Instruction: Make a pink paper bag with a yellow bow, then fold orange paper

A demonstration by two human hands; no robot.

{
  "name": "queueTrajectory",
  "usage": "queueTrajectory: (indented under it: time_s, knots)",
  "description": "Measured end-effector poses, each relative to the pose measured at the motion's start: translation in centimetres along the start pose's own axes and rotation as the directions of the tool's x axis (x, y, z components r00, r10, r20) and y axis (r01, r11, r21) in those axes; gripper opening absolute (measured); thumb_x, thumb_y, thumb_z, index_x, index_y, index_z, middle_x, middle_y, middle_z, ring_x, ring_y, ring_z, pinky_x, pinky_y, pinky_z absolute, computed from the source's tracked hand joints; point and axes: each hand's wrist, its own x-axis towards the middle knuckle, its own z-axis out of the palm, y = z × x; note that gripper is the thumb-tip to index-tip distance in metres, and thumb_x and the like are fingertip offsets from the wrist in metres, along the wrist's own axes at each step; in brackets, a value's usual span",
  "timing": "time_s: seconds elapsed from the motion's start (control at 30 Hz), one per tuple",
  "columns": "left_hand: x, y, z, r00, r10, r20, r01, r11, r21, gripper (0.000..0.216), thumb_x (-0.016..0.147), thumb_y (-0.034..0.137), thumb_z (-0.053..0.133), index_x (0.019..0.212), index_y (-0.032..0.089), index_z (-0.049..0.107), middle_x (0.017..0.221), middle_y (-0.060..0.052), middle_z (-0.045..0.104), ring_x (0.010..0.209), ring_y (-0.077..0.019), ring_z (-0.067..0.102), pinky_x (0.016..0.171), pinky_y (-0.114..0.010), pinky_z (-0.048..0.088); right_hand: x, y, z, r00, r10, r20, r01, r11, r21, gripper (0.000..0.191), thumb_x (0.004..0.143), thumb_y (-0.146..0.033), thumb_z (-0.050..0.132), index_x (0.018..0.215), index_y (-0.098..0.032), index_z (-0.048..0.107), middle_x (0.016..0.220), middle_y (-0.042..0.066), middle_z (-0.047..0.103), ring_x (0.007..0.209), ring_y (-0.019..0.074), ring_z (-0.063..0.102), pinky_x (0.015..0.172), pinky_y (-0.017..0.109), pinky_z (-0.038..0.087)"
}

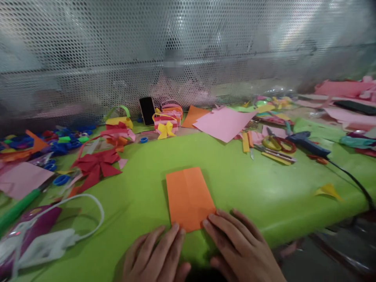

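Observation:
A folded sheet of orange paper [190, 197] lies on the green table, with a crease running lengthwise down it. My left hand [157, 250] rests at its near left corner, fingers stretched out and index fingertip on the edge. At the near right corner, my right hand [239, 246] presses with its index and middle fingertips, fingers extended. Both thumbs show just short of the paper's near edge.
A red paper bow [98, 164], a white charger with a cable [47, 244] and a purple power strip [41, 219] are left. Small paper bags [167, 121] and a phone [147, 111] stand behind. Right are scissors [277, 144] and a blue glue gun [308, 144].

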Motion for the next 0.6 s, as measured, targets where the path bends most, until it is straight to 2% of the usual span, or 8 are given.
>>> queueTrajectory:
  time_s: [0.07, 0.2, 0.33, 0.4, 0.43, 0.53, 0.6]
  knots:
    - [0.5, 0.2, -0.3, 0.995, -0.099, 0.02, 0.1, 0.995, -0.027, 0.036, 0.083, 0.035, 0.054, 0.112, 0.016, 0.064, 0.105, -0.003, 0.071, 0.091, -0.0175, 0.062, 0.083, -0.029, 0.042, 0.4, -0.2, -0.1, 0.998, 0.055, 0.0, -0.055, 0.998, 0.027, 0.035, 0.095, -0.032, 0.038, 0.111, -0.014, 0.064, 0.103, 0.006, 0.069, 0.097, 0.0164, 0.059, 0.093, 0.03, 0.039]
    - [1.5, 1.1, -0.5, 0.958, -0.287, -0.027, 0.286, 0.958, -0.017, 0.041, 0.085, 0.038, 0.052, 0.117, 0.012, 0.058, 0.106, -0.009, 0.07, 0.093, -0.0205, 0.062, 0.079, -0.032, 0.047, 1.1, -0.8, -0.1, 0.988, 0.147, -0.044, -0.147, 0.989, 0.011, 0.033, 0.094, -0.018, 0.035, 0.113, -0.009, 0.061, 0.103, 0.013, 0.066, 0.093, 0.0215, 0.058, 0.079, 0.034, 0.046]
    - [2.1, 1.3, -0.5, 0.903, -0.43, -0.016, 0.427, 0.899, -0.093, 0.04, 0.089, 0.039, 0.045, 0.117, 0.013, 0.057, 0.107, -0.01, 0.069, 0.096, -0.0213, 0.063, 0.079, -0.034, 0.052, 1.8, -1.4, 0.2, 0.982, 0.18, -0.061, -0.167, 0.968, 0.186, 0.034, 0.094, -0.015, 0.034, 0.095, -0.013, 0.068, 0.08, 0.009, 0.066, 0.074, 0.0184, 0.058, 0.063, 0.029, 0.049]
    - [2.3, 1.0, -0.7, 0.83, -0.556, 0.037, 0.553, 0.814, -0.176, 0.039, 0.09, 0.039, 0.041, 0.117, 0.016, 0.058, 0.11, -0.01, 0.068, 0.101, -0.0232, 0.062, 0.082, -0.038, 0.053, 2.2, -1.6, 0.2, 0.972, 0.183, -0.15, -0.14, 0.956, 0.259, 0.034, 0.094, -0.013, 0.037, 0.084, -0.015, 0.069, 0.072, 0.006, 0.064, 0.069, 0.0163, 0.057, 0.06, 0.027, 0.049]
    - [2.4, 0.9, -0.8, 0.778, -0.623, 0.078, 0.622, 0.748, -0.233, 0.039, 0.091, 0.04, 0.04, 0.117, 0.017, 0.058, 0.112, -0.011, 0.067, 0.103, -0.0244, 0.062, 0.083, -0.041, 0.053, 2.3, -1.7, 0.2, 0.957, 0.186, -0.222, -0.123, 0.955, 0.269, 0.031, 0.093, -0.012, 0.041, 0.081, -0.017, 0.07, 0.071, 0.005, 0.065, 0.069, 0.0157, 0.057, 0.06, 0.027, 0.049]
    - [2.7, 0.8, -1.2, 0.585, -0.774, 0.243, 0.778, 0.451, -0.437, 0.044, 0.087, 0.046, 0.043, 0.12, 0.019, 0.055, 0.116, -0.013, 0.063, 0.098, -0.0257, 0.064, 0.081, -0.045, 0.054, 2.3, -2.2, -0.1, 0.895, 0.198, -0.399, -0.084, 0.955, 0.284, 0.022, 0.086, -0.006, 0.052, 0.088, -0.017, 0.07, 0.074, 0.005, 0.066, 0.069, 0.014, 0.059, 0.061, 0.025, 0.052]
    - [3.0, 0.9, -1.4, 0.472, -0.81, 0.347, 0.798, 0.225, -0.56, 0.052, 0.08, 0.049, 0.053, 0.123, 0.019, 0.051, 0.117, -0.014, 0.061, 0.093, -0.0243, 0.065, 0.078, -0.043, 0.055, 2.1, -2.4, -0.4, 0.87, 0.193, -0.453, -0.064, 0.956, 0.285, 0.024, 0.083, -0.002, 0.055, 0.095, -0.016, 0.07, 0.075, 0.005, 0.066, 0.069, 0.0135, 0.062, 0.06, 0.022, 0.053]
